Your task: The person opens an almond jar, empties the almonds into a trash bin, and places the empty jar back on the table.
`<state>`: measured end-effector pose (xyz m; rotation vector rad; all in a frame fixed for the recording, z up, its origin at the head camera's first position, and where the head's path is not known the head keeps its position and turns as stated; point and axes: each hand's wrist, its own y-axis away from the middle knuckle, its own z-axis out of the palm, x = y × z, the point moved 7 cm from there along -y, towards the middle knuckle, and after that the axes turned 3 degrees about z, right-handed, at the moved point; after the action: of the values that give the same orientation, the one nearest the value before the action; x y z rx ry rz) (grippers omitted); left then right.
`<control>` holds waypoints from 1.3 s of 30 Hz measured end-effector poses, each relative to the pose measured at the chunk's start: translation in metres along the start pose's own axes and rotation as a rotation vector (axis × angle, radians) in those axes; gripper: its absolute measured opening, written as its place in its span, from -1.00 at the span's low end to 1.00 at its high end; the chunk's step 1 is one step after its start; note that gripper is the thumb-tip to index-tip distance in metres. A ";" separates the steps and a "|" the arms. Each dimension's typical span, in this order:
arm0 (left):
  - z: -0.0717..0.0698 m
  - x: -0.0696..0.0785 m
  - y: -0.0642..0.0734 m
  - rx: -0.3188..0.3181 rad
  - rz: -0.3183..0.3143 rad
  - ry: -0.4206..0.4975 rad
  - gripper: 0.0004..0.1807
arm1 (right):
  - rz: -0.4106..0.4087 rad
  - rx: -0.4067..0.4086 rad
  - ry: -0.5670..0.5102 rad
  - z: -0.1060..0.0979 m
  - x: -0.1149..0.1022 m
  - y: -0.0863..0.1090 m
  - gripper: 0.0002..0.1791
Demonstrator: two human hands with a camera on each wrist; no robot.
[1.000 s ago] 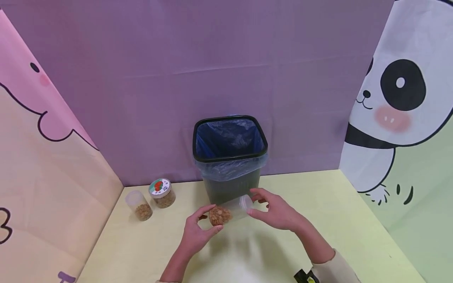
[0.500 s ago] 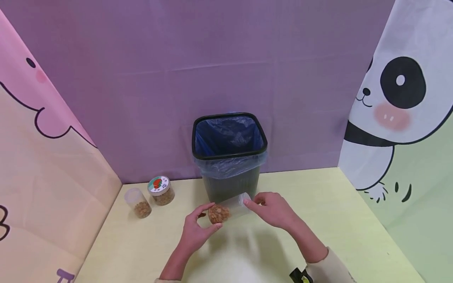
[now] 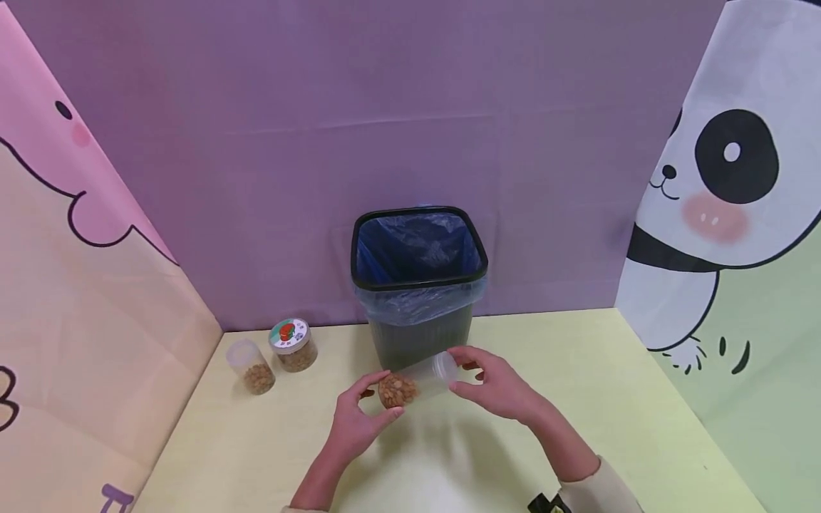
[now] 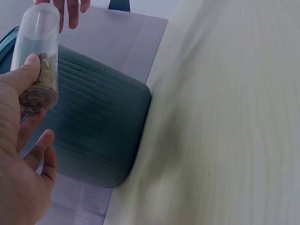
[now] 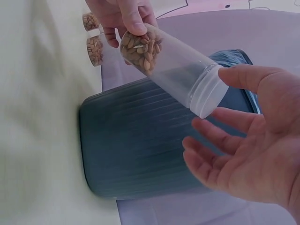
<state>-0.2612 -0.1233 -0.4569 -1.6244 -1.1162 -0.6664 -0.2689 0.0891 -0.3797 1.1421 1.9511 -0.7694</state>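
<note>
My left grip [image 3: 355, 422] pinches the jar [image 3: 420, 378] at its bottom end, where the nuts [image 3: 398, 390] gather; I suppose this leaves the lid [image 3: 445, 368] free for my right grip [image 3: 503, 388], which pinches its edges. So the jar is tilted between both grips, lower middle of the frame, in front of the bin [image 3: 420, 338]. Two other jars [image 3: 294, 349] stand lower left.

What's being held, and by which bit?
A clear jar: the left hand holds its nut-filled bottom end; the right hand is at its lid, grip unclear.
</note>
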 end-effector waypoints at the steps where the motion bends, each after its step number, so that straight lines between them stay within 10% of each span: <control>1: -0.001 0.005 0.000 -0.005 0.015 0.000 -0.42 | -0.007 0.000 -0.015 0.000 -0.003 0.001 -0.52; 10: -0.003 0.006 0.001 0.000 0.025 0.002 -0.44 | -0.080 0.052 0.021 0.006 0.024 -0.003 -0.41; 19: -0.002 0.002 0.003 -0.004 -0.032 0.016 -0.43 | 0.113 0.214 0.277 0.005 0.036 -0.005 -0.43; 24: -0.001 0.002 0.002 -0.010 -0.045 0.018 -0.43 | 0.192 0.176 0.354 0.005 0.037 -0.006 -0.42; 39: -0.004 0.004 0.007 0.006 -0.013 0.015 -0.42 | -0.021 -0.037 -0.010 0.010 0.024 -0.003 -0.58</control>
<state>-0.2526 -0.1262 -0.4555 -1.6055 -1.1176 -0.6822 -0.2765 0.0908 -0.4042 1.0959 1.9641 -0.7457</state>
